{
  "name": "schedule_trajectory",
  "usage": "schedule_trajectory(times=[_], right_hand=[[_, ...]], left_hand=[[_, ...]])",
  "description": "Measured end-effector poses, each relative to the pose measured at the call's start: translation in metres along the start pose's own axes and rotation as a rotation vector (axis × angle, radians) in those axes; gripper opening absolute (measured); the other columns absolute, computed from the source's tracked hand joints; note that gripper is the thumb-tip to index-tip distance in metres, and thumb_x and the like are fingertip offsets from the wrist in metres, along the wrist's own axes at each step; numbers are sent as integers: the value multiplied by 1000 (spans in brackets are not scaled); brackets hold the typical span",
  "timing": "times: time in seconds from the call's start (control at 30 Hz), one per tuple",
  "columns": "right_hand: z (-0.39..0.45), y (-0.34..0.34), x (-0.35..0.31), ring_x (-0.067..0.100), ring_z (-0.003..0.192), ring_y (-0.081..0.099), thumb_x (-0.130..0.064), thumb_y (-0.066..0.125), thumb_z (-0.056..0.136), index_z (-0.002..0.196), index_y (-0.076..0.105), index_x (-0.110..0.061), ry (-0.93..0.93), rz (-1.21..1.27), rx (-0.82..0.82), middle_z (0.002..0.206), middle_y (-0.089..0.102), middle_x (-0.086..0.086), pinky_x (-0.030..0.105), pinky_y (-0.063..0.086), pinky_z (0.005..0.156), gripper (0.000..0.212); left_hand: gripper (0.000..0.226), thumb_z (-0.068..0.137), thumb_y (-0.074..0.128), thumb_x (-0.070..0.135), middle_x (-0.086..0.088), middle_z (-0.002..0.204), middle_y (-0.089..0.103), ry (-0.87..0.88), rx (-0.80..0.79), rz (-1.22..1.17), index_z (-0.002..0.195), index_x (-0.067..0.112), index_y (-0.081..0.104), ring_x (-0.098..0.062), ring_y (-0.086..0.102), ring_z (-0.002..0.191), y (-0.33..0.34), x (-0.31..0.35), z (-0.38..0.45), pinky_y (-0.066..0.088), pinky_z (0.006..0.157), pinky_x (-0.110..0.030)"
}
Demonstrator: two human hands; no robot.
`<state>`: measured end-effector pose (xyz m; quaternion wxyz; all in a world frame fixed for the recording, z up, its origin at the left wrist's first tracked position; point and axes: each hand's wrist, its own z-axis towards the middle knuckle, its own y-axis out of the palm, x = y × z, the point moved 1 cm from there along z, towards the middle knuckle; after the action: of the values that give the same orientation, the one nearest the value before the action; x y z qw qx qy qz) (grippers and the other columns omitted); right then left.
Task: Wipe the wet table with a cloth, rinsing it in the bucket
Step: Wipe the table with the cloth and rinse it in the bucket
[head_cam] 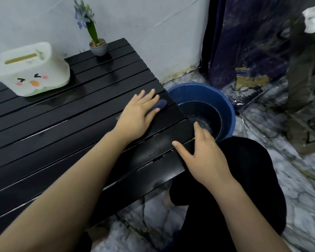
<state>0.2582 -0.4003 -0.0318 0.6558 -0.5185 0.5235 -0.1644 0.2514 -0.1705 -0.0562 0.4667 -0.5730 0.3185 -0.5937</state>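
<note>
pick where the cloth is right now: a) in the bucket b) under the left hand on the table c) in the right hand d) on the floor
b: the dark blue cloth pokes out from under the flat fingers of the left hand on the black slatted table, near the edge beside the bucket; the right hand rests on the table edge and holds nothing.

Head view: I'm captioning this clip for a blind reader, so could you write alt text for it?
A person's left hand presses a dark blue cloth flat on a black slatted table, while the right hand rests on the table's edge beside a blue bucket of water on the floor. A white tissue box and a potted flower stand on the table's far side.
</note>
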Motion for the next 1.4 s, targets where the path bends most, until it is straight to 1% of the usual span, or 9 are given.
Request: schedule_trajectory(times=[0.17, 0.3, 0.4, 0.47, 0.53, 0.7, 1.13, 1.3, 1.4], right_hand=[[-1, 0, 0, 22, 137, 40, -64, 46, 93, 156, 18, -10, -10, -10, -3, 149, 40, 9, 32, 43, 101, 87], [-1, 1, 1, 24, 139, 38, -62, 45, 95, 156, 18, -9, -10, -26, -19, 151, 39, 11, 30, 41, 100, 85], [0, -1, 2, 25, 138, 39, -53, 41, 100, 156, 21, -8, -8, -31, -22, 150, 41, 13, 32, 42, 98, 74], [2, 0, 2, 28, 137, 40, -44, 38, 104, 154, 24, -6, -3, -30, -22, 150, 41, 14, 34, 42, 100, 65], [3, 1, 3, 30, 139, 39, -37, 35, 105, 154, 25, -6, 4, -34, -26, 150, 40, 16, 37, 39, 105, 59], [3, 4, 5, 31, 142, 35, -26, 33, 107, 153, 25, -4, 14, -25, -20, 151, 39, 18, 36, 35, 109, 52], [2, 1, 16, 28, 140, 38, -2, 36, 101, 153, 30, -5, 36, 33, 14, 149, 42, 17, 29, 34, 108, 52], [3, 1, 23, 32, 137, 41, 3, 35, 96, 152, 29, 0, 104, 56, 47, 148, 43, 20, 37, 38, 108, 56], [4, 0, 25, 33, 137, 41, 6, 35, 95, 153, 26, 1, 119, 64, 55, 149, 41, 21, 36, 37, 107, 58]], left_hand=[[39, 101, 49, 33, -5, 139, 58, 29, -88, -100, 135, 15, 58, -28, 49, 131, 12, 33, 70, 34, 109, -32], [25, 100, 52, 32, 13, 77, 64, -154, 82, -438, 116, 26, 70, 3, 54, 69, -18, 38, 62, 40, 69, -14], [31, 100, 53, 30, 8, 114, 69, -72, 161, -392, 128, 21, 64, 1, 62, 103, -52, 31, -7, 45, 93, -16], [41, 100, 54, 24, 2, 143, 54, 22, 141, -265, 139, 12, 54, -10, 46, 136, -69, 24, -77, 33, 115, -27], [47, 99, 52, 22, -2, 152, 43, 99, 48, -142, 143, 7, 47, -19, 35, 144, -76, 12, -149, 27, 120, -41], [54, 100, 44, 34, 2, 160, 29, 212, -193, 47, 150, 15, 37, -25, 23, 149, -57, -11, -220, 25, 117, -51], [54, 103, 36, 38, -1, 160, 29, 396, -224, -10, 150, 13, 36, -25, 18, 150, 7, 50, -48, 13, 124, -41], [50, 102, 37, 39, -5, 150, 47, 394, -230, -26, 142, 12, 50, -30, 36, 143, 23, 67, 15, 24, 120, -43], [42, 100, 41, 35, -7, 124, 67, 348, -213, -32, 125, 10, 63, -30, 60, 116, 27, 77, 48, 42, 102, -45]])
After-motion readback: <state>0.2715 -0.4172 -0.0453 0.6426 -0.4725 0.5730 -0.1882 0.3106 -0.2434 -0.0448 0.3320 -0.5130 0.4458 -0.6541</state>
